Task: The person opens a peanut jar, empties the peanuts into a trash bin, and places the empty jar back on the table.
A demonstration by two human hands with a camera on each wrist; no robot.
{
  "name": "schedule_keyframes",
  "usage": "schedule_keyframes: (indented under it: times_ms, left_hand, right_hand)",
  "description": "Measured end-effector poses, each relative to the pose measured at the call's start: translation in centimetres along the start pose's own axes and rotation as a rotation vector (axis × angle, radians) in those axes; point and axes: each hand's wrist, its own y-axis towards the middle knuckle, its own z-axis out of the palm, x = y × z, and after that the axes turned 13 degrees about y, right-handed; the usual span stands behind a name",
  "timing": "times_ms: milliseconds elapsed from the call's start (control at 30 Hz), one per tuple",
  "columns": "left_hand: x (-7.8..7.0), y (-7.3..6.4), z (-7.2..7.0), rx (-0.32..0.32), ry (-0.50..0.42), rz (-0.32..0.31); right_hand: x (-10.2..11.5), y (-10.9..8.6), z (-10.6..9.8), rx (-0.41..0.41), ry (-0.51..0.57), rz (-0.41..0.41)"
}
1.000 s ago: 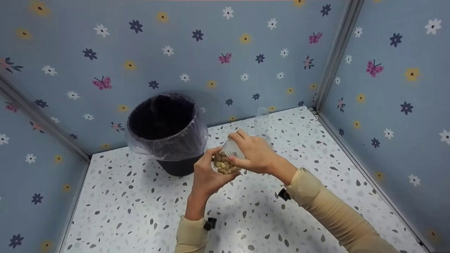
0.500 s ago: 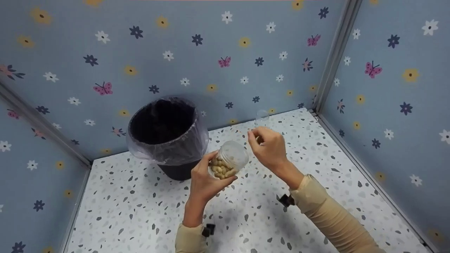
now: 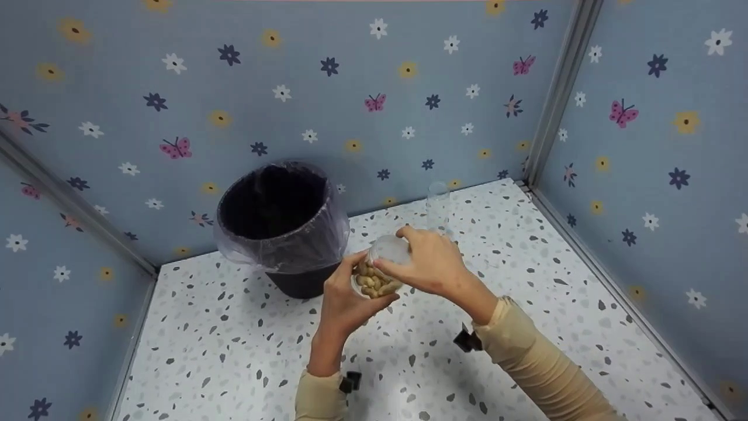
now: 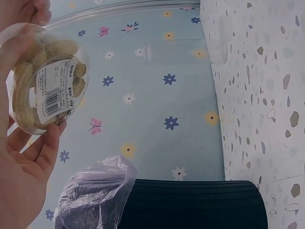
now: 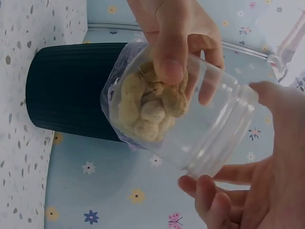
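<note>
A clear plastic jar [image 3: 374, 283] of peanuts is held tilted above the floor, just right of the bin. My left hand [image 3: 345, 301] grips its body, thumb on one side and fingers on the other. At the upper end, my right hand [image 3: 432, 262] pinches the translucent lid [image 3: 390, 249] between thumb and fingers. Peanuts [image 5: 150, 107] gather at the bottom end in the right wrist view, leaving the lid end without any. A white barcode label [image 4: 55, 90] on the jar's base faces the left wrist camera.
Left of the hands stands a dark bin [image 3: 301, 283] lined with a purplish plastic bag [image 3: 292, 251]. A clear cylindrical container [image 3: 438, 204] stands by the back wall. Flowered panels [image 3: 327, 99] enclose the speckled floor [image 3: 234, 351] at the back and sides.
My right hand came off the lid toward the right with fingers curled, then returned and grips the lid again. My left hand keeps its hold on the jar, nearly in place.
</note>
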Motion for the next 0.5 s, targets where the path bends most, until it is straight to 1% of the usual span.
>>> schedule_keyframes:
  times_ms: [133, 267, 300, 367, 400, 433, 467, 500]
  left_hand:
    - [-0.1, -0.2, 0.1, 0.029, -0.014, 0.003]
    - [-0.1, -0.1, 0.1, 0.028, -0.015, 0.011]
    - [-0.1, -0.1, 0.1, 0.026, -0.015, 0.014]
    - [-0.1, -0.1, 0.2, 0.021, -0.013, 0.022]
    - [0.0, -0.1, 0.2, 0.019, -0.014, 0.022]
    - [0.1, -0.1, 0.3, 0.018, -0.016, 0.021]
    - [0.1, -0.2, 0.3, 0.017, -0.018, 0.018]
    - [0.2, -0.2, 0.4, 0.018, -0.021, 0.014]
  right_hand:
    - [-0.8, -0.1, -0.6, 0.112, 0.091, -0.103]
    - [-1.8, 0.1, -1.1, 0.227, 0.213, -0.204]
    - [-2.1, 0.1, -1.2, 0.255, 0.244, -0.219]
    - [-2.4, 0.1, -1.3, 0.282, 0.303, -0.212]
    - [-2.5, 0.1, -1.3, 0.270, 0.321, -0.201]
    - [-2.5, 0.1, -1.3, 0.236, 0.332, -0.190]
    - [-2.4, 0.1, -1.2, 0.180, 0.329, -0.173]
    - [-2.3, 0.1, -1.2, 0.106, 0.310, -0.154]
